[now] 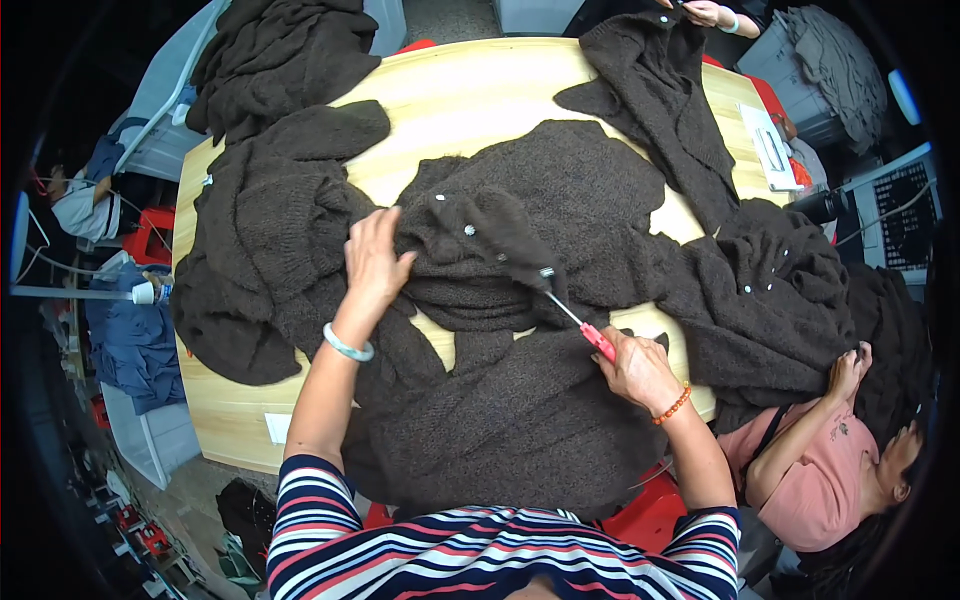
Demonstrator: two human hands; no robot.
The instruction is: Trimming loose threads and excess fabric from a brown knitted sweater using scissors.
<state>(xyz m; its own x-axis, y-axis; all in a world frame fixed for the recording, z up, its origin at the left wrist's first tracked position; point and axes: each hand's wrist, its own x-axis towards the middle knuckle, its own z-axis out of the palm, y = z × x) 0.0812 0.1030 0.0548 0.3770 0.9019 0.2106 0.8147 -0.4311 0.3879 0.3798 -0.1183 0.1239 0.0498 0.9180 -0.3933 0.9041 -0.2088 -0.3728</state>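
Note:
A dark brown knit garment (pixel 560 210) with several pale buttons lies across the middle of the table. My left hand (pixel 372 255) is over its left part, fingers stretched out and thumb apart, holding nothing that I can see. In my right hand (pixel 640 372) is a tool with a pink handle (pixel 598 342) and a thin metal shaft. The shaft's far end meets a raised, blurred fold of the knit (pixel 515 245), beside a small pale mark. Closer to me, another stretch of dark knit (pixel 490 430) hangs over the table's near edge.
More dark knits are heaped at the left (pixel 260 230), far left (pixel 285 60) and right (pixel 770 290) of the pale wooden table (pixel 450 80). A co-worker in pink (pixel 805 470) handles knitwear at the right. Another person's hand (pixel 708 14) is at the far edge. A red stool (pixel 650 515) stands near me.

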